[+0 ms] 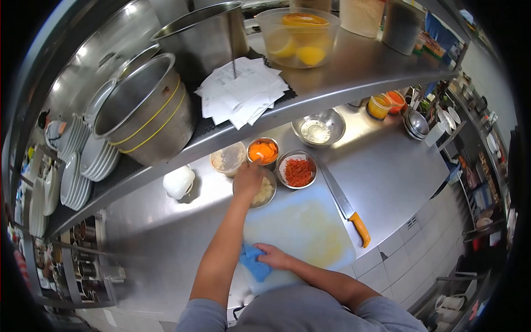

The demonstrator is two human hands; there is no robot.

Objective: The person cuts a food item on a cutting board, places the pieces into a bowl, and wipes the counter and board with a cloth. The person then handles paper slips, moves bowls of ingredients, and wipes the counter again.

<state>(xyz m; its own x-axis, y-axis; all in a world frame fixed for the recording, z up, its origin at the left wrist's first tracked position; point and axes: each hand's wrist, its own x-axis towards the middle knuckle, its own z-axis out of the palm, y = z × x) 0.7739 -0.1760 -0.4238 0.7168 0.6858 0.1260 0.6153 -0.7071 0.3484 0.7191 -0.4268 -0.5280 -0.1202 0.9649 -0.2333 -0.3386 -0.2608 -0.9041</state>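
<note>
My left hand (249, 178) reaches over a metal bowl of chopped pale food (265, 191), its fingers near a small bowl of orange pieces (263, 150); what the fingers hold, if anything, is hidden. My right hand (274, 257) grips a blue cloth (256, 263) at the near left edge of the cutting board (301, 229). A bowl of shredded red-orange food (298, 171) sits behind the board. Left of the orange pieces is a tub of pale food (228, 157). A knife with a yellow handle (360, 230) lies along the board's right side.
An overhead shelf (332, 91) crosses the view, bearing metal pots (144, 110), paper slips (240, 91) and a tub of cut fruit (298, 41). On the counter stand a metal bowl (319, 128), a white object (178, 182) and sauce containers (379, 106). Plates are stacked at left.
</note>
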